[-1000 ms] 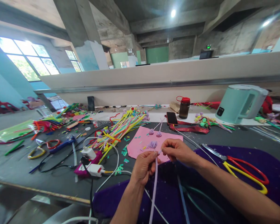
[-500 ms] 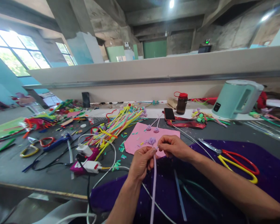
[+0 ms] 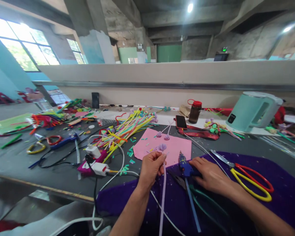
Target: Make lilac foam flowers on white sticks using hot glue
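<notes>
My left hand [image 3: 152,166] pinches a lilac pipe cleaner [image 3: 163,200] near its upper end, and the rest of it hangs towards me. Just beyond those fingertips, a purple pipe-cleaner flower [image 3: 162,147] shows over a pink sheet [image 3: 180,149]. On the right, my right hand [image 3: 206,172] is closed around the handle of a blue glue gun [image 3: 185,167]; its fingers partly hide the handle. The gun's nozzle points away from me, and a clear glue stick [image 3: 193,206] sticks out of its back. Dark green-handled pliers [image 3: 207,201] lie beneath, partly in shadow.
Scissors [image 3: 248,178] with red and yellow handles lie open on the purple cloth [image 3: 282,164]. Bundled pipe cleaners [image 3: 130,129], a power strip [image 3: 83,167] and white cables are to the left. A phone [image 3: 181,122], bottle [image 3: 195,112] and kettle [image 3: 253,111] stand behind.
My right hand has left the pipe cleaner tip and moved right and down onto the glue gun, now raised into view. My left hand keeps its pinch. The view has shifted slightly left.
</notes>
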A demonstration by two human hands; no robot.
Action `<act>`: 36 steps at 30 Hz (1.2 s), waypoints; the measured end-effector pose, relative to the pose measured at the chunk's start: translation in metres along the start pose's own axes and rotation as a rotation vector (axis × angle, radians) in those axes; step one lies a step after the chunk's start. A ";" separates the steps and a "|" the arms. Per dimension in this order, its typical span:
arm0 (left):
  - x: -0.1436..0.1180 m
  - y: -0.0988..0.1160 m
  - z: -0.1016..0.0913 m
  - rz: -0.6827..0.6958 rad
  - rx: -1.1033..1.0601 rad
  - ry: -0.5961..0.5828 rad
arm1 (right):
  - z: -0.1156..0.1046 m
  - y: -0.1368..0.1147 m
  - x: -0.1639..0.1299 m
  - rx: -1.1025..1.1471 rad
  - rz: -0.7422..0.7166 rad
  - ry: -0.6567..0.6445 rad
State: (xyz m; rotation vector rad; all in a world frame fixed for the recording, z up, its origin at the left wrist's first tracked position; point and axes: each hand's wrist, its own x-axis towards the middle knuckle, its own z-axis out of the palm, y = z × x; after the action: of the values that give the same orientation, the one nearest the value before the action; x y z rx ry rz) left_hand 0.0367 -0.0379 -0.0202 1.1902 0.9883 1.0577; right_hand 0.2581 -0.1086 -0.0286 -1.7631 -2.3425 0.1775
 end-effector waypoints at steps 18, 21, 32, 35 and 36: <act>0.000 0.004 -0.004 0.169 0.363 0.239 | -0.004 -0.028 -0.009 1.139 0.099 0.262; 0.002 0.003 -0.006 0.082 0.218 0.158 | 0.004 -0.043 -0.004 1.118 0.052 0.213; 0.003 -0.001 -0.007 -0.021 -0.059 0.012 | 0.012 -0.055 -0.006 0.905 0.050 0.205; 0.003 0.000 -0.008 -0.051 -0.125 -0.019 | 0.010 -0.054 -0.009 0.863 0.039 0.224; 0.004 0.000 -0.009 -0.067 -0.160 -0.031 | 0.010 -0.053 -0.010 0.860 0.039 0.228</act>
State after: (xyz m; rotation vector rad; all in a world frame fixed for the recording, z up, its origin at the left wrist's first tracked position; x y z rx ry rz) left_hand 0.0291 -0.0324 -0.0214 1.0327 0.8966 1.0424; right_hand 0.2088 -0.1324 -0.0272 -1.2951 -1.6704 0.8000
